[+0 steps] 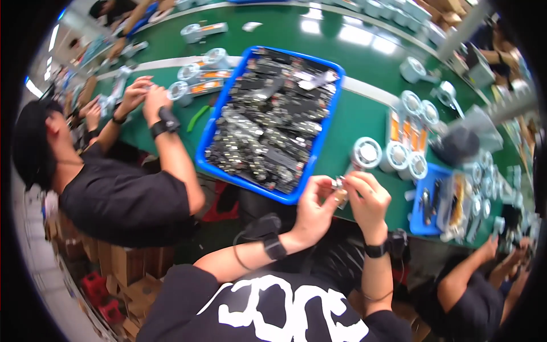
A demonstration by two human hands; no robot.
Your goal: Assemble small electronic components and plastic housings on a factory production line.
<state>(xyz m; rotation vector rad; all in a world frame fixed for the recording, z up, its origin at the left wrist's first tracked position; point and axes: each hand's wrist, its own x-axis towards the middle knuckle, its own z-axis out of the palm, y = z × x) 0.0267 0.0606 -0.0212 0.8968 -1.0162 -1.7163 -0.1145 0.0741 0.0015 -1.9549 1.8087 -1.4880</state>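
My left hand and my right hand are close together at the near edge of the green table. Between their fingertips is a small part with a shiny metal end and a tan piece below it. Both hands pinch at it, and the fingers hide much of its shape. Just beyond my right hand stands a light-blue device with a round ring head. To the left, a blue tray is heaped with black and silver small parts.
Several light-blue ring-headed devices with orange strips lie at the right. Beside them is a small blue bin and a plastic bag. A co-worker works at the left, near a green tool. Another person sits at the right.
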